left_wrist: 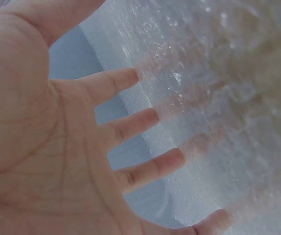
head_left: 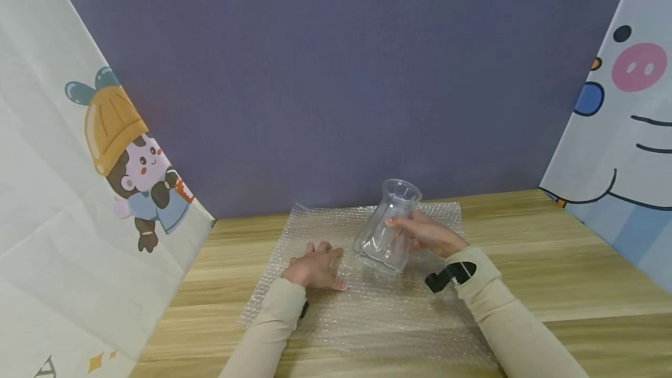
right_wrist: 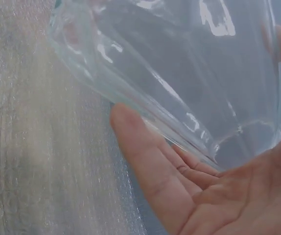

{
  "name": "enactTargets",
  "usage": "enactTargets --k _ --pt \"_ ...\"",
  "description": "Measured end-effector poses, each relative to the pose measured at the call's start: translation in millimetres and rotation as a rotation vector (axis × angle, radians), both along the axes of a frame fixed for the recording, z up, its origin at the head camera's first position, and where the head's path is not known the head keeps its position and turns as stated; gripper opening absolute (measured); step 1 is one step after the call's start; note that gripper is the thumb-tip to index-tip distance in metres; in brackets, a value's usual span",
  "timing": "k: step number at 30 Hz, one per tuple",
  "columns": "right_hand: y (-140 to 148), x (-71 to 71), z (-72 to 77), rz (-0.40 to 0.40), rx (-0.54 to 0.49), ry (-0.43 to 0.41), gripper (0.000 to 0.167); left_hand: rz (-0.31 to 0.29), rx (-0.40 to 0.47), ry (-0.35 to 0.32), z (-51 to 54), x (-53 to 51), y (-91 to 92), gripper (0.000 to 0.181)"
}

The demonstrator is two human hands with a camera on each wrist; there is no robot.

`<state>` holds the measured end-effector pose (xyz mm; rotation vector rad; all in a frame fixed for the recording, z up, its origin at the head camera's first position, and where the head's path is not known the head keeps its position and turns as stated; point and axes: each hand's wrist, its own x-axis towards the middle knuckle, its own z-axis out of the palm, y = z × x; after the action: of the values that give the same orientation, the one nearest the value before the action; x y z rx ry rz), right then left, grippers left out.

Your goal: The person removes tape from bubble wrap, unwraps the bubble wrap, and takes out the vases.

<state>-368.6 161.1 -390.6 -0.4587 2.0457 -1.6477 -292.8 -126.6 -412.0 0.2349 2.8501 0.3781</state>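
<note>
A clear glass vase [head_left: 382, 232] with a flared rim and wide faceted base leans to the right over a sheet of bubble wrap [head_left: 336, 314]. My right hand [head_left: 427, 233] grips it from the right, thumb across the near side; in the right wrist view the fingers curl round the glass vase [right_wrist: 179, 73]. To the left of the vase, my left hand [head_left: 315, 267] is spread with its fingertips on the bubble wrap. The left wrist view shows that hand [left_wrist: 57, 132] with straight, parted fingers touching the wrap [left_wrist: 219, 98].
The bubble wrap lies on a wood-grain table [head_left: 525, 261]. A dark purple-blue panel [head_left: 336, 74] stands along the back edge. Printed cloth panels flank it, a cartoon child on the left one [head_left: 52, 191] and a pig snout on the right one [head_left: 646, 150].
</note>
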Motion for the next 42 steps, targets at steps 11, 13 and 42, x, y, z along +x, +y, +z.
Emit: enactTargets --k 11,13,42 --pt "1.0 -0.6 0.0 -0.025 0.014 0.000 0.070 -0.002 -0.001 0.005 0.0 -0.3 0.9 0.093" --pt "1.4 -1.1 -0.3 -0.023 0.016 0.004 0.070 -0.001 0.000 0.005 0.2 -0.4 1.1 0.093" --pt "3.2 -3.8 1.1 -0.083 -0.012 0.021 0.070 -0.005 -0.006 0.003 0.5 0.3 -0.7 0.092"
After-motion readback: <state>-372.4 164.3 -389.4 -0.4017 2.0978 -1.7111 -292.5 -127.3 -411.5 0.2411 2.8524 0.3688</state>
